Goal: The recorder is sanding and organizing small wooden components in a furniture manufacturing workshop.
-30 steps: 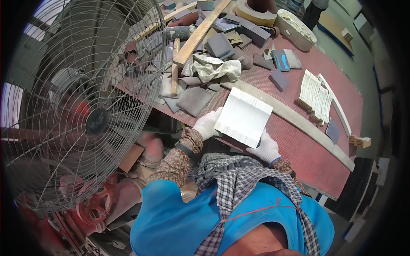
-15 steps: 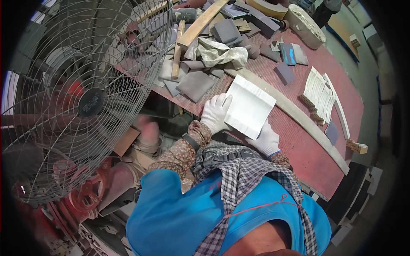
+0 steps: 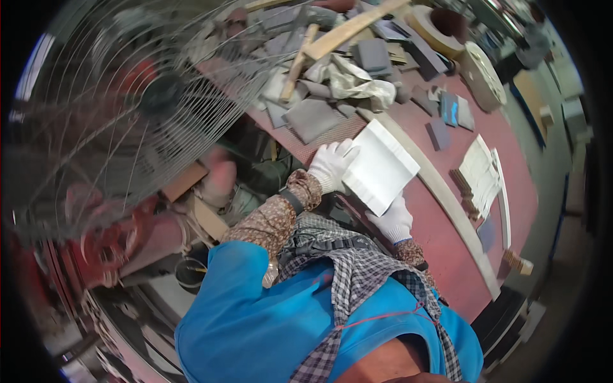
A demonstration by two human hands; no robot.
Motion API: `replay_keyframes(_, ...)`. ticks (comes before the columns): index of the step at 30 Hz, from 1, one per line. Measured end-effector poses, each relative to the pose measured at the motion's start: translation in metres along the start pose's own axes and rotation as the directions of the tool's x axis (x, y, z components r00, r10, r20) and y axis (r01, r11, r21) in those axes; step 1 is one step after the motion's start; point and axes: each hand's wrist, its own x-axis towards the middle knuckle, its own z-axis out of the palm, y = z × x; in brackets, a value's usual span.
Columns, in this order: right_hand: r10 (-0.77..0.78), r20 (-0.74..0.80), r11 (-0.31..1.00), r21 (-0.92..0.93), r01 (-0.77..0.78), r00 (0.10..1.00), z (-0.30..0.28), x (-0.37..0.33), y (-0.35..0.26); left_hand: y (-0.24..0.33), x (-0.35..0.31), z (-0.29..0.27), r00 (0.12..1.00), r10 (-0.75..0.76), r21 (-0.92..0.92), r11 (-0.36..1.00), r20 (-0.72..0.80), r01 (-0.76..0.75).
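Note:
A white block (image 3: 383, 167), with a smooth upper face and ridged edges, is held over the table's near edge. My left hand (image 3: 333, 166), in a white knit glove, grips its left side, the thumb and fingers at the edge. My right hand (image 3: 393, 221), gloved alike, holds its near right corner; most of those fingers are hidden beneath it. Just beyond lies a long pale wooden strip (image 3: 440, 191) on the red table (image 3: 447, 258). Farther right is a row of white, wavy-topped pieces (image 3: 479, 175) with brown ends.
A large wire-caged fan (image 3: 163, 96) stands close on the left. Sanding pads (image 3: 311, 120), a crumpled cloth (image 3: 354, 83) and wooden sticks (image 3: 345, 32) crowd the far side. A thin white strip (image 3: 502, 198) lies at the right. Another person (image 3: 531, 48) is at the far right.
The view has shifted, moving the table's things down and the fan's hub right. The block's upper face now looks smoother and flatter than its earlier wavy look. Both hands keep hold of it.

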Motion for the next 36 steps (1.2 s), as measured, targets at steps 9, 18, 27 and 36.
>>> replay_keyframes(9,-0.147,0.01,0.985,0.097,0.146,0.989,-0.001,0.008,0.011,0.064,-0.068,0.01,0.856,-0.32,-0.016,0.939,-0.406,0.343)
replay_keyframes(18,-0.281,0.089,0.958,0.079,0.274,0.956,0.008,0.024,0.035,0.2,-0.283,0.09,0.428,-0.903,-0.478,0.39,-0.034,0.787)
replay_keyframes(27,-0.315,-0.036,0.934,-0.19,0.303,0.949,0.023,0.055,0.05,0.347,-0.465,0.177,-0.209,-0.923,-0.504,-0.354,0.323,0.788)
replay_keyframes(36,-0.392,-0.247,0.846,-0.475,0.242,0.886,0.069,-0.022,0.06,0.483,-0.561,0.26,-0.387,-0.735,-0.692,-0.668,0.556,0.274)
